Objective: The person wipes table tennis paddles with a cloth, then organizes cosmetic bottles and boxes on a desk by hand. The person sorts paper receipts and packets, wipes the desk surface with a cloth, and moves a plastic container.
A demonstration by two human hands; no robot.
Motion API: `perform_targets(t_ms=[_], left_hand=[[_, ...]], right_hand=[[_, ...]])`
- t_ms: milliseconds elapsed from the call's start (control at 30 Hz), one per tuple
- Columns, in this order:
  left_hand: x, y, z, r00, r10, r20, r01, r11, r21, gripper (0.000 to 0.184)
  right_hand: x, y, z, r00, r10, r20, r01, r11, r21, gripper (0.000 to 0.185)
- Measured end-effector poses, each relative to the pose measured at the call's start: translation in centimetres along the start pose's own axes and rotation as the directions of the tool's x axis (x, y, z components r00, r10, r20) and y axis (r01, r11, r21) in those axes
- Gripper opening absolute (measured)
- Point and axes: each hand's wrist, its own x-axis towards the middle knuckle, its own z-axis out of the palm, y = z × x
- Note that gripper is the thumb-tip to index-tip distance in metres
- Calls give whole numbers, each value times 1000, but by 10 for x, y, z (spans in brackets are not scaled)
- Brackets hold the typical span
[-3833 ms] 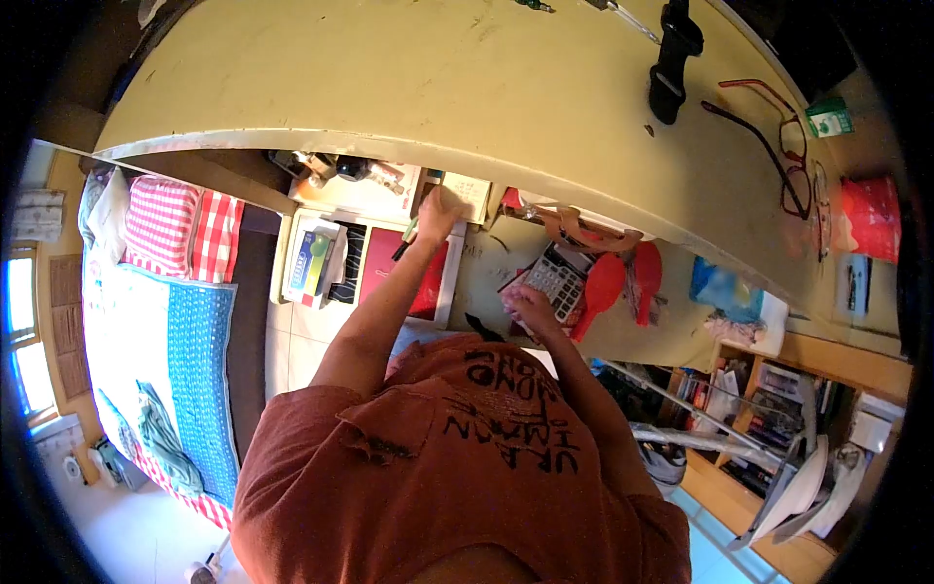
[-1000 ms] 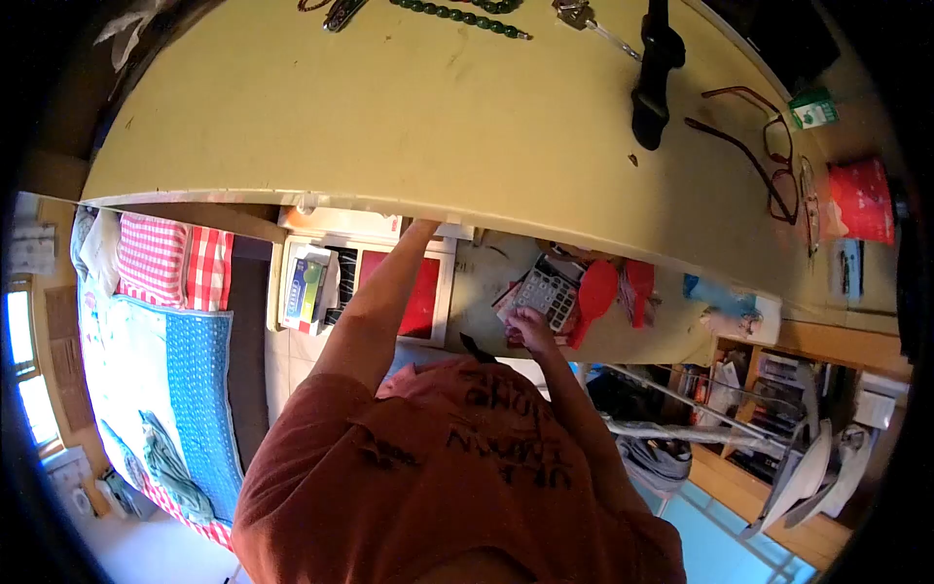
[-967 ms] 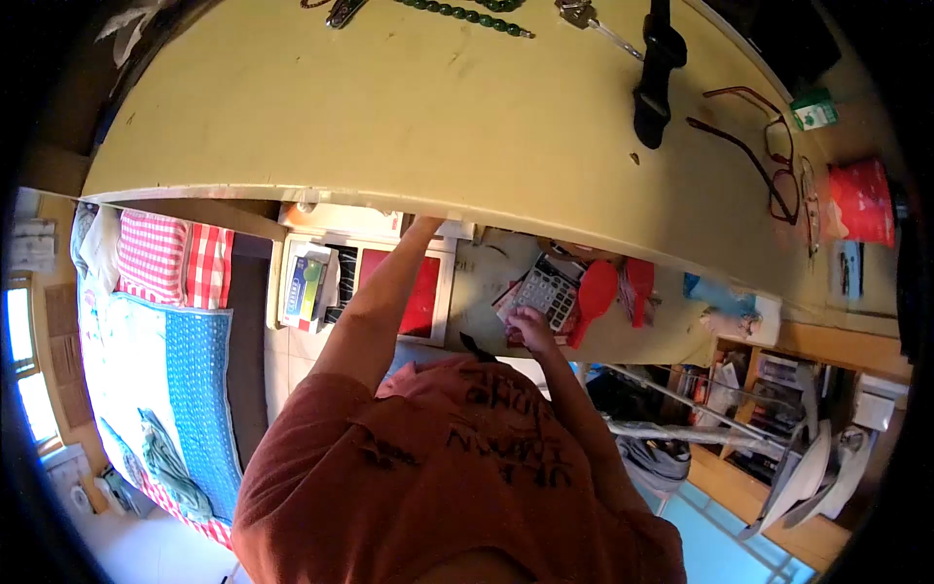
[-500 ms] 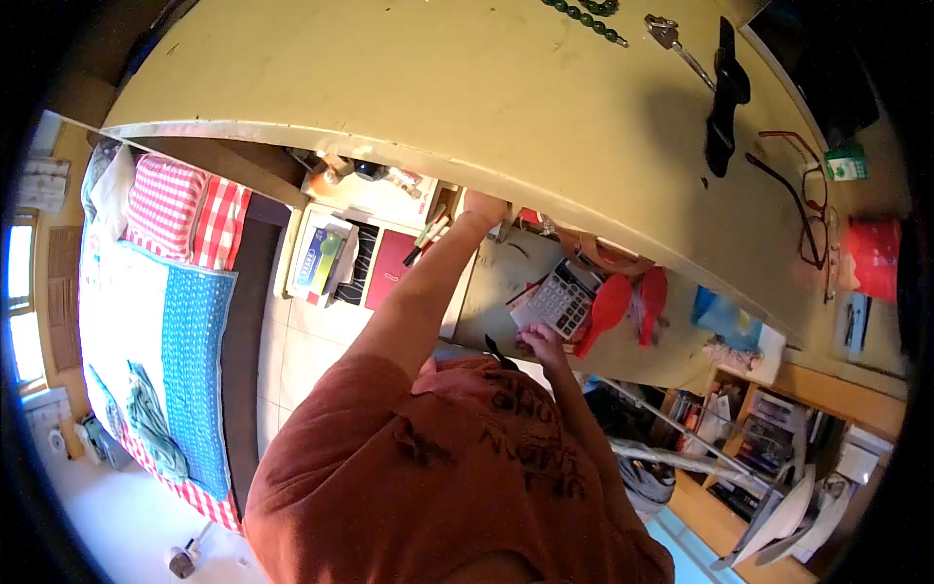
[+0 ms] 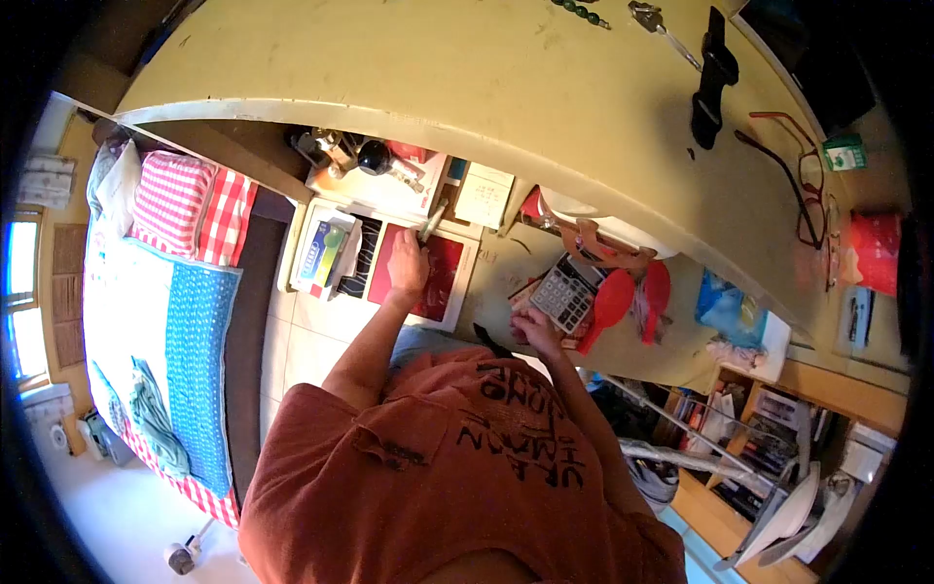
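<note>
My left hand is over a dark red notebook in the left open drawer. Its fingers are bent around the lower end of a pale green pen; the fingertips are partly hidden. My right hand is curled closed at the near edge of the right drawer, beside a grey calculator. Whatever may be inside those fingers does not show. Two red paddle-shaped things, one a red paddle, lie right of the calculator. A cream notepad sits behind the pen.
A yellow desk top overhangs both drawers and bears a black watch, keys and red-framed glasses. A box stands at the left of the left drawer. Bookshelves are at right, a bed at left.
My left hand has come back from the rear compartment to the pens over the red notebook, uncovering the cream notepad. My right hand has shifted slightly left, its fingers more curled.
</note>
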Motion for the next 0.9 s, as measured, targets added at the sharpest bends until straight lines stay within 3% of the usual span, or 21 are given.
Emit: perform_targets(t_ms=[100,167,233,300,433,500,567,667,700,767,833,900], left_hand=[[9,3,7,999,33,40,-29,995,-95,39],[18,10,15,997,73,-25,-77,982,-172,37],[25,19,21,998,-18,-58,7,982,-190,38],[23,18,31,981,-39,-189,-10,968,-252,41],[14,18,28,973,-122,-195,46,934,-354,41],[19,15,28,981,-174,-88,137,935,-327,40],[29,11,39,974,-161,-158,102,938,-330,38],[38,16,54,913,-372,-166,257,843,-473,37],[37,14,60,911,-377,-168,263,844,-468,37],[32,6,69,899,-410,-156,180,669,-721,33],[19,-9,55,903,-390,-178,145,668,-730,29],[-2,-29,25,961,-225,-159,89,802,-591,26]], right_hand=[[2,9,-3,1000,-9,27,8,999,34,16],[2,20,-7,1000,9,24,-11,996,91,16],[-2,23,-12,998,-59,30,55,990,126,16],[-6,27,-13,999,-41,-5,41,986,164,16],[-11,28,-13,999,14,-35,-7,985,174,17],[-14,31,-14,999,18,-33,-12,985,172,17],[-12,43,-17,998,-55,-36,60,986,153,17],[-17,43,-19,999,-1,-47,8,988,154,20],[-17,44,-20,998,13,-53,-4,985,171,22],[-16,46,-21,998,-58,-21,61,984,169,22],[-18,40,-19,1000,12,-11,-9,973,230,22],[-11,47,-18,999,31,21,-35,981,192,23]])
